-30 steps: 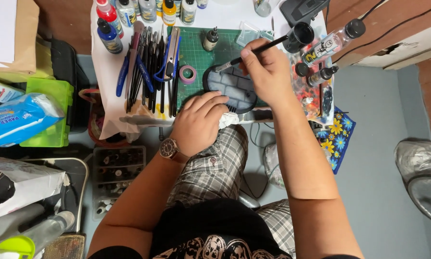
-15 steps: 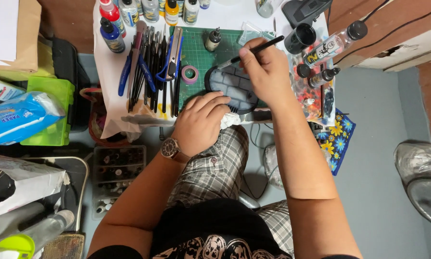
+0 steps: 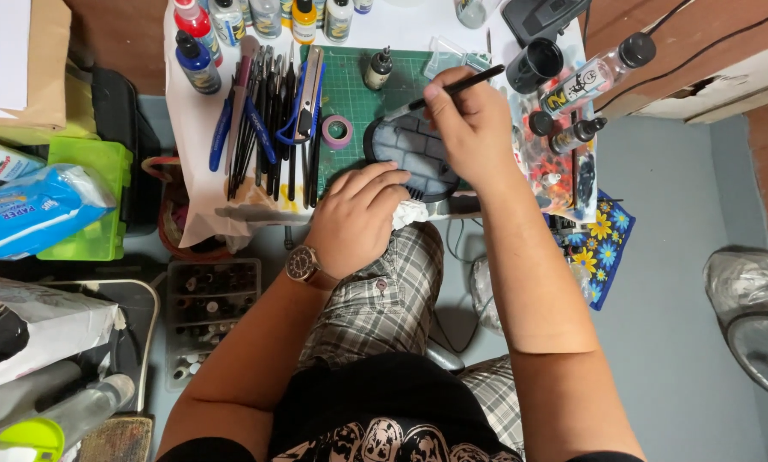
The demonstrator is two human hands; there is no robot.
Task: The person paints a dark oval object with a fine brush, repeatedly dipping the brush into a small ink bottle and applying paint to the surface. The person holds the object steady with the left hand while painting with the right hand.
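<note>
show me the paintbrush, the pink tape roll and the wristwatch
paintbrush (image 3: 463, 85), head view, middle of its black handle
pink tape roll (image 3: 338, 132), head view, its ring
wristwatch (image 3: 302, 263), head view, its face

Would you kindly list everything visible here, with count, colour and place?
oval grey base: one, dark grey with brick pattern, on the mat under both hands
paintbrush: one, black handle, in the right hand
cutting mat: one, green, on the white table
tape roll: one, pink, on the mat
row of brushes and tools: many, mostly black and blue, left of the mat
paint bottles: several, mixed colours, table's far edge
black cup: one, right of the mat
wipes pack: one, blue, far left
wristwatch: one, on the left wrist
left hand: steadies the base's near edge
right hand: holds the paintbrush
</note>
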